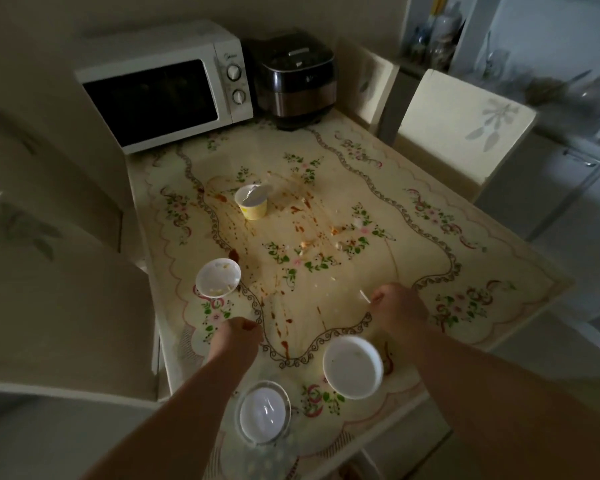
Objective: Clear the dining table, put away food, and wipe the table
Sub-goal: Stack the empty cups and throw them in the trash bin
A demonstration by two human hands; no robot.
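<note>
Closest white bowl (264,412) sits at 6 o'clock on the table (499,268), near its edge, with the bigger bowl (353,367) at 5. Right hand (399,306) pinches a thin white stick (364,296); left hand (238,332) is curled, can't tell on what. Forearms (187,410) pass right beside both bowls, so one sloppy pull-back probably knocks them off.

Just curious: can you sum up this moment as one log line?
right hand: pinches thin white stick | left hand: curled, contents unclear | yellow cup: upright, mid-table | table: sauce-stained
</note>
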